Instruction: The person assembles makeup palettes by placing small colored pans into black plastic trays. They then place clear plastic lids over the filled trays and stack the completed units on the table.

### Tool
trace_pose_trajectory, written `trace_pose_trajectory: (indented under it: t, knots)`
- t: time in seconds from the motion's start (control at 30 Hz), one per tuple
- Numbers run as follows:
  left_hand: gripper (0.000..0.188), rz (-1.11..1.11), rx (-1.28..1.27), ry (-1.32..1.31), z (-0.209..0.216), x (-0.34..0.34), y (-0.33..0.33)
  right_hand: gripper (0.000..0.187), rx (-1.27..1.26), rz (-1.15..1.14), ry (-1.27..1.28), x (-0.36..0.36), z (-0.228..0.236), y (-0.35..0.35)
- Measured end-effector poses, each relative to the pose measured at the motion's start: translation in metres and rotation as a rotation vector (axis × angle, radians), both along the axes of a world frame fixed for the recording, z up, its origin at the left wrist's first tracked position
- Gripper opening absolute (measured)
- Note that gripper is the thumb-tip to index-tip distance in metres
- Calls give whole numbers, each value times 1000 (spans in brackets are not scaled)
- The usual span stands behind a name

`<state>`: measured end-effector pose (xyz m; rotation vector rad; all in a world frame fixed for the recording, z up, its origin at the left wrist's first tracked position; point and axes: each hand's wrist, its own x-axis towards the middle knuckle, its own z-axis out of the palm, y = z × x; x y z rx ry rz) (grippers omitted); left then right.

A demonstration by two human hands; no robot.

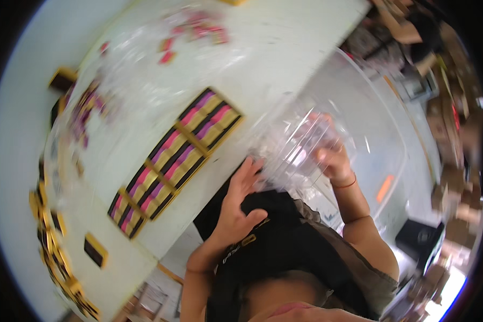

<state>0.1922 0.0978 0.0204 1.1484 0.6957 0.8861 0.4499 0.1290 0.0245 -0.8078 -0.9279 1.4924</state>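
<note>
The picture is tilted and blurred. My left hand (236,206) lies with fingers spread against the near edge of a large clear plastic sheet or bag (300,139) and over a dark cloth at my lap. My right hand (333,161) is inside or behind the crumpled clear plastic, fingers curled on it. A long row of flat boxes (177,155) with pink, purple and gold stripes lies on the white table (273,48) just left of my hands.
Dark and gold small boxes (53,236) line the table's left edge. Scattered pink pieces (198,29) lie at the far side under more clear plastic. Cardboard boxes (456,214) and a black object (418,239) stand on the floor at right.
</note>
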Motion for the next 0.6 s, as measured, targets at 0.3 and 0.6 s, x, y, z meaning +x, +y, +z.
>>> trace_pose_trajectory:
  t: [0.3, 0.6]
  knots:
    - [50, 764, -250, -568, 7, -51, -34, 34, 109, 396, -191, -123, 20, 41]
    - [55, 745, -123, -622, -4, -57, -28, 12, 32, -44, -60, -176, 13, 21]
